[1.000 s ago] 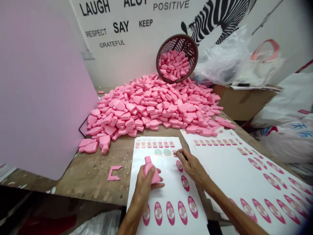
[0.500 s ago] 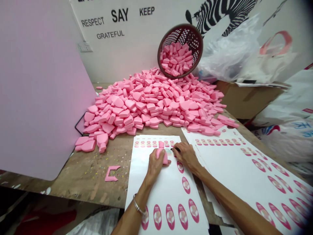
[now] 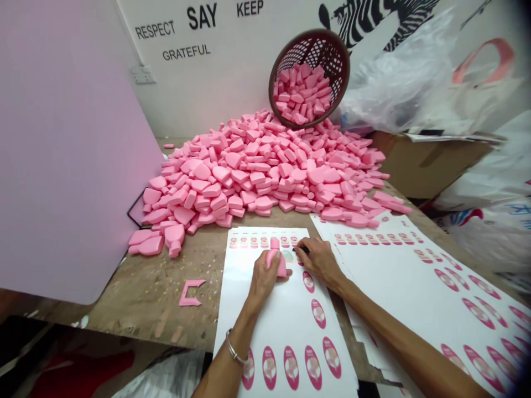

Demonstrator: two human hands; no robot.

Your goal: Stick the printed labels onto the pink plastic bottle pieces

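My left hand (image 3: 260, 279) is closed round a small pink bottle (image 3: 275, 255), its neck pointing away from me. The bottle is above a white sticker sheet (image 3: 269, 320) with small labels along its top and oval pink labels along its right side and bottom. My right hand (image 3: 320, 261) pinches a small black pointed tool (image 3: 305, 250) near the sheet's upper right labels; most of the tool is hidden by the fingers. A pale round label (image 3: 287, 256) shows on the sheet between the bottle and my right hand.
A large heap of pink bottles (image 3: 257, 177) covers the back of the table, below a tilted brown basket (image 3: 344, 83). More sticker sheets (image 3: 385, 287) lie at the right. A pink bracket-shaped piece (image 3: 189, 293) and a pink panel (image 3: 66, 166) are at the left.
My right hand has shifted slightly, and more of the black tool shows. The left hand keeps the bottle in nearly the same place. The camera view has moved a little.
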